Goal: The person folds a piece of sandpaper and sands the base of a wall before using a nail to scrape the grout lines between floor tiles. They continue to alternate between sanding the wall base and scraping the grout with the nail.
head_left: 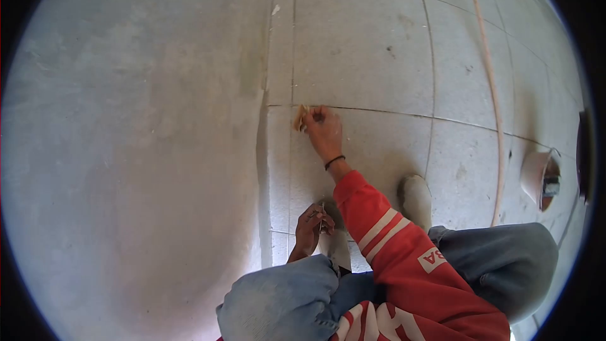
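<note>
My right hand (324, 129), in a red sleeve with a dark band at the wrist, reaches forward over the tiled floor (366, 57). Its fingers pinch a small yellowish-tan pad (300, 118), which looks like a piece of sponge and sits at a tile joint close to the wall's foot. Nearer to me, by my left knee and boot, my left hand (310, 227) has its fingers closed round a thin, pale metal tool (322, 218). Most of that tool is hidden by the fingers, and I cannot tell its kind.
A smooth grey plastered wall (151, 139) rises along the left. My boots (415, 201) stand on the tiles beneath bent knees. An orange-tan hose (489, 76) runs lengthwise on the right, and beyond it is a pale bucket (532, 173) with a grey thing inside.
</note>
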The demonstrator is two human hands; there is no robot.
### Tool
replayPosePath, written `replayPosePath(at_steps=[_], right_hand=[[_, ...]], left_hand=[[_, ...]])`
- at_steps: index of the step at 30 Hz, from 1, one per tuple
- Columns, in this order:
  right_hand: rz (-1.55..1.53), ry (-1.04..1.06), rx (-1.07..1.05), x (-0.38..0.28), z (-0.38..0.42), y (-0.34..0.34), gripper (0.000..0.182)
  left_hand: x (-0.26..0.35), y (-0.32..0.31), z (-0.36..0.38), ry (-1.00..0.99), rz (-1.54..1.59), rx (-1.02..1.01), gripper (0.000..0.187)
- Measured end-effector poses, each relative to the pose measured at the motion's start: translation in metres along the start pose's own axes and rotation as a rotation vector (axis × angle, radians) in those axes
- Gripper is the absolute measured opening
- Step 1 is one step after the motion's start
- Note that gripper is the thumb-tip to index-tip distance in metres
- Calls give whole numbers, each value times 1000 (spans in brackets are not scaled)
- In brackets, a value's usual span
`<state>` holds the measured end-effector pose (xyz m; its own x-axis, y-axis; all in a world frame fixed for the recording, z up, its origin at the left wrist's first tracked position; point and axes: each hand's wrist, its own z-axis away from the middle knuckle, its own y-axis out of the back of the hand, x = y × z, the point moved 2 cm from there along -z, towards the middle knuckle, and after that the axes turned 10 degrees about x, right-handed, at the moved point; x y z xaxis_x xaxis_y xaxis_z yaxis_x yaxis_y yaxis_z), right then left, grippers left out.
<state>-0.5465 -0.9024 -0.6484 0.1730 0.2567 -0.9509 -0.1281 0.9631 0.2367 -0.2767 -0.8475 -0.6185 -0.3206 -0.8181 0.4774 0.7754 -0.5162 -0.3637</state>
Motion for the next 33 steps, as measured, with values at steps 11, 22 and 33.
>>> replayPosePath(at_steps=[11,22,33], right_hand=[[49,43,-94,-11,-40,-88,21],[-129,-143,-251,22,108,-74,14],[-123,-106,-271,13,121,-68,12]], left_hand=[[-15,53,107,-170,23,458,12],[-42,46,91,-24,331,654,12],[-46,54,87,-30,361,692,11]])
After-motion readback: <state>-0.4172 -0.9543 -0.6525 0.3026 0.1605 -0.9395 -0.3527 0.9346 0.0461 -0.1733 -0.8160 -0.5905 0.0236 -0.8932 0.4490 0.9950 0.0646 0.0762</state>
